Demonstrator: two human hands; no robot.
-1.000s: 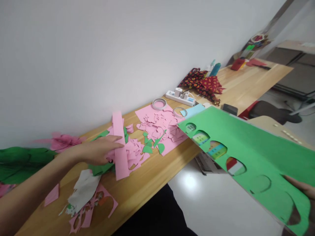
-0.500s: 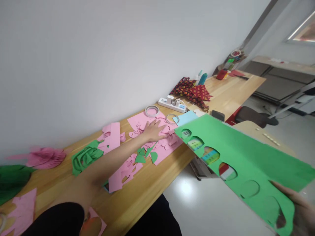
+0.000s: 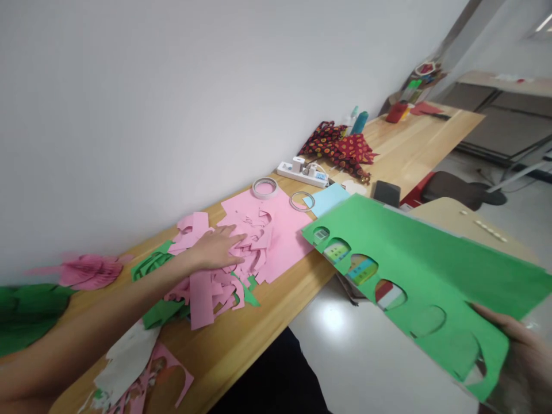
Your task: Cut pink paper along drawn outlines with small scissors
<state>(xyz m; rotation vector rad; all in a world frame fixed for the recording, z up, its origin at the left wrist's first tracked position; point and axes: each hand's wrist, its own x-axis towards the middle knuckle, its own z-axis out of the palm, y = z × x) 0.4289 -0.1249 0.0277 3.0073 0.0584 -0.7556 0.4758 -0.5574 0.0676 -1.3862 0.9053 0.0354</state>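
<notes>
My left hand [image 3: 219,247] lies with its fingers spread on a heap of pink paper scraps [image 3: 254,241]. Under and around the heap are pink cut-out strips, with green paper pieces [image 3: 250,293] poking out at its near edge. A flat pink paper sheet [image 3: 288,230] lies to the right of the scraps. At the lower right my right hand [image 3: 517,351] grips a large green paper sheet [image 3: 401,241] by its near end. A row of rounded holes runs along one side of the sheet. Something printed and colourful shows through several of them.
Two tape rolls, a thick one [image 3: 264,188] and a thin one [image 3: 302,201], lie by the light blue paper [image 3: 330,199]. Behind them stand a white power strip [image 3: 302,172] and a patterned cloth [image 3: 340,146]. A pink folded paper flower [image 3: 90,271] is at left.
My left hand has slid leftward across the table, bunching the pink and green scraps together and baring more of the flat pink sheet. My right hand still holds the green sheet.
</notes>
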